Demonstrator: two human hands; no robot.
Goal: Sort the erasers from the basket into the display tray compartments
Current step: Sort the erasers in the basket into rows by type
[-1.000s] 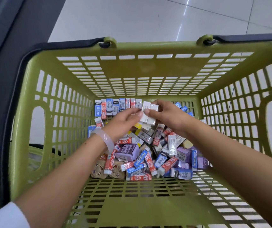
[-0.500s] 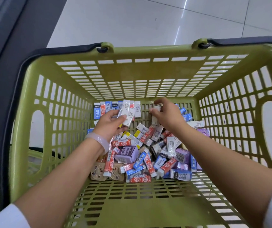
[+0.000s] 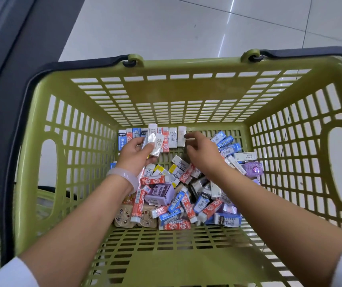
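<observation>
Both arms reach down into the green basket (image 3: 41, 162), which sits on a pale tiled floor (image 3: 166, 27). The left hand (image 3: 134, 154) grips a small bunch of white erasers (image 3: 155, 141), fingers curled round them, holding them up just off the basket floor. A pale bracelet (image 3: 124, 177) sits on that wrist. The right hand (image 3: 203, 154) is beside it, fingers loosely bent and reaching toward the far wall; its fingertips are at a white eraser (image 3: 181, 136) standing in the row, though I cannot tell whether they pinch it or merely touch it. That row of erasers (image 3: 128, 137) stands upright along the far wall, just beyond both hands, blue, red and white side by side. Below and between the wrists lies the loose pile of erasers (image 3: 178, 199), red, blue, yellow and purple packs jumbled together, with a purple box (image 3: 159, 193) near the left wrist and tan packs (image 3: 124, 219) under the left forearm.
</observation>
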